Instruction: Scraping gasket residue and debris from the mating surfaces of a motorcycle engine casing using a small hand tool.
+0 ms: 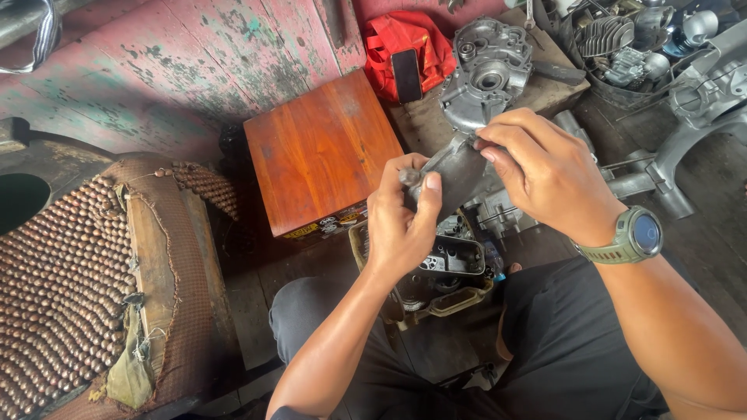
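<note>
Both hands (467, 194) gripping grey metal part (455, 175), shape partly hidden

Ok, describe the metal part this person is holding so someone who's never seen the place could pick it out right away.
Start at the reddish wooden box in the middle of the floor; just right of it both hands meet. The left hand and right hand grip a flat, dull grey metal part between them. Unlike the bright silver engine casing behind, it is dark, grimy and off the ground.

Two bare hands (405, 225) (545, 171), one flat grey metal piece (455, 175), one reddish wooden box (319, 152), one red cloth bag (393, 43), one olive wristwatch (634, 233).
</note>
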